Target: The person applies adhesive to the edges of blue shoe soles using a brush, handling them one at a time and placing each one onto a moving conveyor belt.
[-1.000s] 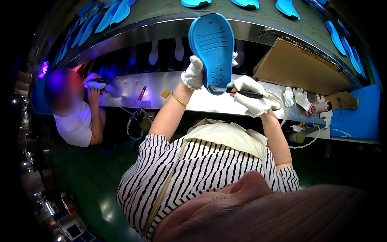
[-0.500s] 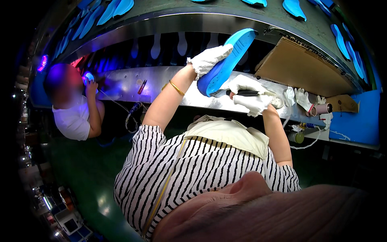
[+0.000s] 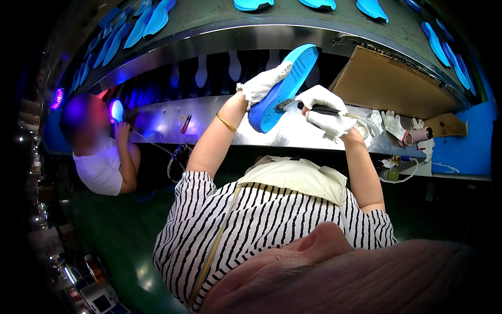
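Observation:
A blue shoe sole [image 3: 293, 83], light along one edge and darker at its lower end, is tilted above the bench. My left hand [image 3: 264, 83], in a white glove, is closed round its left edge. In my gloved right hand [image 3: 330, 124] is a black-handled brush [image 3: 325, 110], gripped by the handle. Its bristles [image 3: 285, 104] are at the sole's right edge, and I cannot tell whether they touch it. Beside my right wrist is a pale round container [image 3: 362, 129], partly hidden by the hand.
A green conveyor [image 3: 285, 15] with several blue soles runs behind the metal bench [image 3: 219, 112]. A cardboard box [image 3: 389, 78], white gloves [image 3: 392, 124] and a small roll [image 3: 421, 134] are on the right. At left, a person [image 3: 102, 162] holds a brightly lit sole [image 3: 116, 111]. A red-handled tool [image 3: 185, 124] lies between us.
The sole and my left hand have shifted slightly left and down, and the brush bristles now show at its edge. Soles on the conveyor have moved left. The other person's sole is more upright.

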The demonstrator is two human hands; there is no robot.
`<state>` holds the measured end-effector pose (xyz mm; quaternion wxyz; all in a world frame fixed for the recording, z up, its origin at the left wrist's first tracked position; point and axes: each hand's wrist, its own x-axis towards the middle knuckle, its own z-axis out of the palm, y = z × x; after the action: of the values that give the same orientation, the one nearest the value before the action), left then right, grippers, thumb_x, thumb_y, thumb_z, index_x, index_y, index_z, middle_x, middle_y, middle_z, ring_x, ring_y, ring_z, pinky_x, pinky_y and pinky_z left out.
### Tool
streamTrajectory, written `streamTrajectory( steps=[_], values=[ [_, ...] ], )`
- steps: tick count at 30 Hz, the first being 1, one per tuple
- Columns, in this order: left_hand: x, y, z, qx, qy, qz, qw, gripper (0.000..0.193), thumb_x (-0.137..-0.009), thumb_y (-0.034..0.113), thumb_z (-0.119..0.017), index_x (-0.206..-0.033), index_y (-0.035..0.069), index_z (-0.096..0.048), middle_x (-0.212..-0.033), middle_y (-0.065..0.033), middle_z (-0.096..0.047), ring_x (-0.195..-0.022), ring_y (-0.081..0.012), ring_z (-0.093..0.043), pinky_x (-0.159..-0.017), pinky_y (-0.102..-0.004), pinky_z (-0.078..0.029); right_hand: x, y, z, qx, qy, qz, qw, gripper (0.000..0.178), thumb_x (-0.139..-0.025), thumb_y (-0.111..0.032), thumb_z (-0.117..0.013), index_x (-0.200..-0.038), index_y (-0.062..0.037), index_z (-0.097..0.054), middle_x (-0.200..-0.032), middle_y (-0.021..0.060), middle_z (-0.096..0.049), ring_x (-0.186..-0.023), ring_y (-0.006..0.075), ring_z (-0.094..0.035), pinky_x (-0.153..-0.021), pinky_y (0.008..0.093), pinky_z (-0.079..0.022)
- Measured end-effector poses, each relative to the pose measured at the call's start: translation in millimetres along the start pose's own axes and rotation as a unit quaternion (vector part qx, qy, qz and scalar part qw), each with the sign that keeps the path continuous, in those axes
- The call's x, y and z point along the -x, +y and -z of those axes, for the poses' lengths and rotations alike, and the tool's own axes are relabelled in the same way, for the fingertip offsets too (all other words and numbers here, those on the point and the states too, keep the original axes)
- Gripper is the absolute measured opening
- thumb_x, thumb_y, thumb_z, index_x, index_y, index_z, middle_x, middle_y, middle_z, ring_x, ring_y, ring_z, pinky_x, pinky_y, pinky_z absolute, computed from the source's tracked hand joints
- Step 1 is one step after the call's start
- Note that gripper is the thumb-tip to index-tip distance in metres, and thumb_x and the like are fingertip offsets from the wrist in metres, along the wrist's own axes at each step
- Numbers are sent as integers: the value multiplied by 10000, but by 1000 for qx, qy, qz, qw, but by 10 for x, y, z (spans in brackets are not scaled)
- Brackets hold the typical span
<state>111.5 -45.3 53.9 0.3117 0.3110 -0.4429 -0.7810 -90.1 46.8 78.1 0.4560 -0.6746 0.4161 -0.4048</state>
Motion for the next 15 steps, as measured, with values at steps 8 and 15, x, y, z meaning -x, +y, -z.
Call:
streamTrajectory(
  steps=[8, 15],
  values=[
    [339, 113, 75, 140, 11, -190, 972, 789, -902, 615, -501, -1397, 14, -367, -1266, -165, -547, -1135, -254, -571, -968, -430, -497, 114, 22, 241, -56, 19, 7, 998, 154, -771, 18, -670, -884, -57, -597, -1027, 78, -635, -844, 124, -614, -773, 284, -518],
    [305, -499, 406, 370, -167, 62, 912, 806, -897, 681, -410, -1407, 57, -412, -1303, -195, -545, -1115, -337, -593, -1003, -503, -459, 207, 221, 69, -187, 115, 40, 975, 193, -817, -8, -695, -965, -38, -576, -973, 92, -661, -815, 117, -615, -754, 282, -519]
  ],
)
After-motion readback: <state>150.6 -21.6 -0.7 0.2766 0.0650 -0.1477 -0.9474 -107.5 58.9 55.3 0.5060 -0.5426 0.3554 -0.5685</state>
